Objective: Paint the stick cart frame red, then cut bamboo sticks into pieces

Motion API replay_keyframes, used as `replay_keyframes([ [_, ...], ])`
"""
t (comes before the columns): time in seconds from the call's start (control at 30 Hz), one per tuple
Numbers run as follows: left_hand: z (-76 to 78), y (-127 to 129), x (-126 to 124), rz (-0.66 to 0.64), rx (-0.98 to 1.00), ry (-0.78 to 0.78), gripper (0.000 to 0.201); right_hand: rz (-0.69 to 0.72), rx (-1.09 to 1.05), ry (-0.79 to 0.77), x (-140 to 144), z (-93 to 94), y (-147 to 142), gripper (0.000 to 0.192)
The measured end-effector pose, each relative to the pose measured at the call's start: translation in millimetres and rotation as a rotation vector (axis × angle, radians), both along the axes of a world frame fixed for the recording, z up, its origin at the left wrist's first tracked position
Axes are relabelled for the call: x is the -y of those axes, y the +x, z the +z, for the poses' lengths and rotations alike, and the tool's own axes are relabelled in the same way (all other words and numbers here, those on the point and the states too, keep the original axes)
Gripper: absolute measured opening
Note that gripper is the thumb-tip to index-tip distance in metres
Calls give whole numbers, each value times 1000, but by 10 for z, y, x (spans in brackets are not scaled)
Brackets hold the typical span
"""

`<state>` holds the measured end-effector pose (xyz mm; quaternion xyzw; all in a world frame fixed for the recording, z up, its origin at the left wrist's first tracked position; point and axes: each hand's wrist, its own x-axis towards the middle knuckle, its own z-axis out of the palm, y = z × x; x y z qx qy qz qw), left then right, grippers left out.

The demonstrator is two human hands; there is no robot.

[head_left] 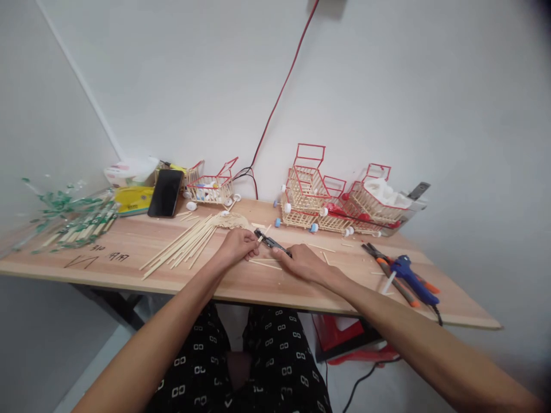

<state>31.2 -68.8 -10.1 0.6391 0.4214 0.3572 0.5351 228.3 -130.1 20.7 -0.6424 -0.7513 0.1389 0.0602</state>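
Near the middle of the table, my left hand (241, 245) pinches a thin wooden stick (260, 238). My right hand (303, 261) is closed around dark small-jawed pliers (272, 241), whose jaws meet the stick beside my left fingertips. I cannot tell whether the jaws are clamped on it. Left of my left hand lies a fanned bundle of bamboo sticks (183, 244), with a tan coiled bundle (232, 220) at its far end. Several loose cut sticks (264, 263) lie below the pliers and around my hands.
Miniature shopping carts of sticks (305, 186) stand along the wall. A blue glue gun (413, 280) and orange-handled pliers (398, 281) lie at right. At left are a phone (166, 193), a yellow packet (134, 200) and wrapped chopsticks (88, 221). The table's front edge (310, 308) is near my legs.
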Motion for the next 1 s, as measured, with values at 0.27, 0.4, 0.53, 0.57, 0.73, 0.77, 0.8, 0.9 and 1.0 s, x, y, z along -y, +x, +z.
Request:
replay_keyframes([
  [0.27, -10, -19, 17, -23, 58, 17, 10, 15, -14, 43, 45, 23, -19, 76],
  [0.4, -9, -19, 23, -31, 73, 25, 10, 11, -34, 65, 56, 16, -19, 73],
  [0.53, -17, -22, 21, -38, 60, 45, 11, 19, -45, 97, 58, -13, -3, 71],
  [0.57, -19, -22, 19, -39, 61, 48, 11, 25, -51, 102, 56, -23, 5, 71],
  [0.73, -17, -17, 15, -41, 79, 50, 10, 38, -80, 99, 29, -51, 53, 72],
  [0.77, -16, -16, 15, -41, 82, 51, 10, 42, -84, 88, 22, -50, 58, 72],
  [0.8, -16, -16, 17, -38, 84, 52, 10, 45, -87, 77, 16, -49, 61, 72],
  [0.9, -19, -21, 17, -40, 84, 55, 10, 44, -81, 62, 7, -42, 56, 73],
  [1.0, -29, -29, 1, -57, 79, 52, 11, 23, -69, 56, 11, -27, 48, 74],
])
